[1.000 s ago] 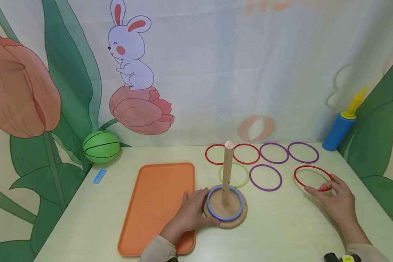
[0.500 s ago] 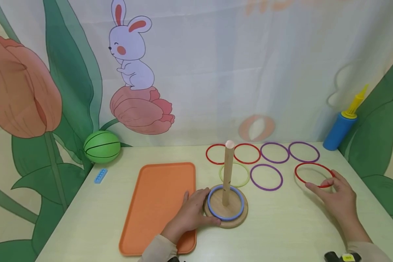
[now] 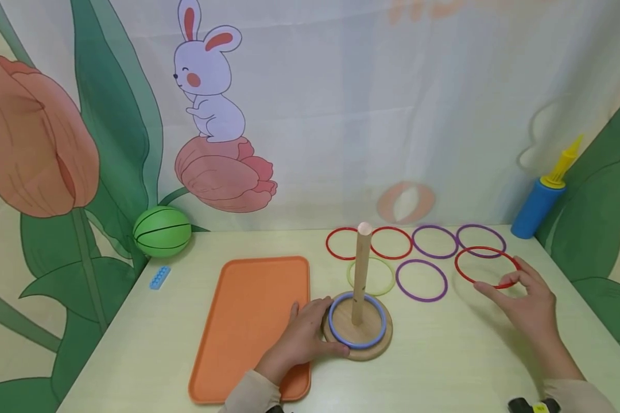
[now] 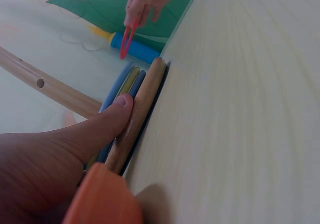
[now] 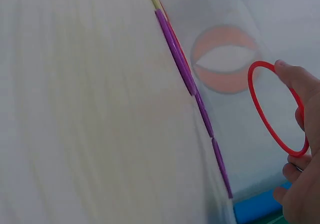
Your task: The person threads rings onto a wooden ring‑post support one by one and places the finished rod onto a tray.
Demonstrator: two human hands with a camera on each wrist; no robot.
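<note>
Red ring hung above the table, pinched between the thumb and fingers of the right hand, well to the right of the upright post. Over the last second it had risen slightly and drifted a little leftward, which I judged to mean it was in mid-carry, with no red ring yet on the post. The left hand had stayed gripping the left side of the wooden base, though its fingertips were hard to make out there. From above only the top blue ring showed; the left wrist view revealed a yellow ring and a lower blue ring beneath it. In the head view the held ring overlapped a far purple ring, so the gap between them could not be told
</note>
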